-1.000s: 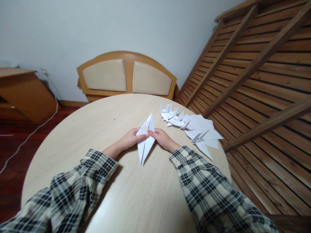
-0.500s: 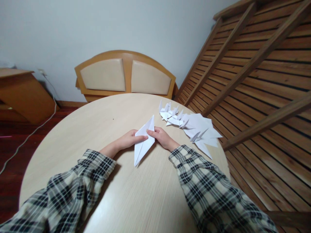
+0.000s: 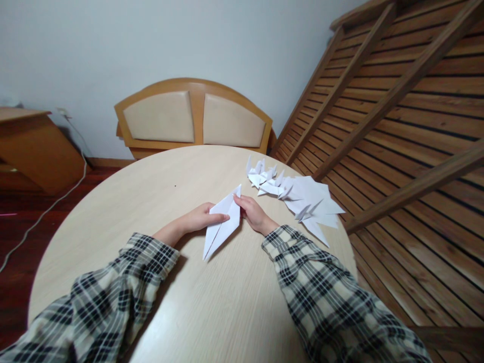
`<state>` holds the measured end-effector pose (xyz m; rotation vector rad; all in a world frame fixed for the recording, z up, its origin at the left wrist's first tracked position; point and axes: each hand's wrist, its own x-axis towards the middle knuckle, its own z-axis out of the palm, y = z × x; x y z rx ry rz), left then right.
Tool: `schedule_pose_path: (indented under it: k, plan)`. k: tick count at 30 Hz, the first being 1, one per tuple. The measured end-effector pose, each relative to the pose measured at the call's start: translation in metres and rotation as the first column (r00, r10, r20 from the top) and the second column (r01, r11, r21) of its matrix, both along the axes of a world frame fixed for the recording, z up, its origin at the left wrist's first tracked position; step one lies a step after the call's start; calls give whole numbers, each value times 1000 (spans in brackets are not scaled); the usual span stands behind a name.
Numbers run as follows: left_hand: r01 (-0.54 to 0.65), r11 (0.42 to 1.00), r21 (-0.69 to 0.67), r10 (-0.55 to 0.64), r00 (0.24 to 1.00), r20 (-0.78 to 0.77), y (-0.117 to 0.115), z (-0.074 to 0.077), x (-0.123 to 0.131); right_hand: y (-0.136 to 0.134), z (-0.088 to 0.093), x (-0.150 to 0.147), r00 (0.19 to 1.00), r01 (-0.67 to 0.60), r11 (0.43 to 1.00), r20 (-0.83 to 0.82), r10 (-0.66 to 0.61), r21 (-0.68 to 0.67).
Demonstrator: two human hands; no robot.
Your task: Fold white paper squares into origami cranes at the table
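Paper [image 3: 225, 229], white and folded into a long diamond, sits in a two-handed grip over the near-middle part of the table; whether it touches the tabletop I cannot tell. The left hand [image 3: 200, 218] pinches its left corner, thumb laid flat across the upper face. The right hand [image 3: 255, 214] grasps the right edge, thumb pressed close to the far tip. A slit runs from the near tip up toward the left thumb. Plaid sleeves [image 3: 321, 287] cover both forearms. Beyond the right hand, origami cranes [image 3: 264, 174] line the right side of the round wooden table [image 3: 113, 212], some beside or on flat white sheets [image 3: 310, 191]. Past the far edge stands a padded headboard [image 3: 198, 113]; a slatted wooden bed base [image 3: 378, 131] leans on the right.
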<state>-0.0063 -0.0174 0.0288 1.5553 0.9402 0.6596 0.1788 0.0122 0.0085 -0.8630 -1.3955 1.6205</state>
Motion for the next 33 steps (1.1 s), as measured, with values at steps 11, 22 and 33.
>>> schedule_pose_path:
  k: [11,22,33]
  plan:
    - [18,1000,19,-16,996,-86,2,-1,-2,7,-1,2,977,184,982,-116,-178,45]
    - [65,998,19,-63,992,-110,5,-3,-3,14,-8,0,961,276,950,-32,-275,146]
    - [-64,996,58,66,998,-20,4,-11,2,4,3,-7,967,244,938,8,-254,246]
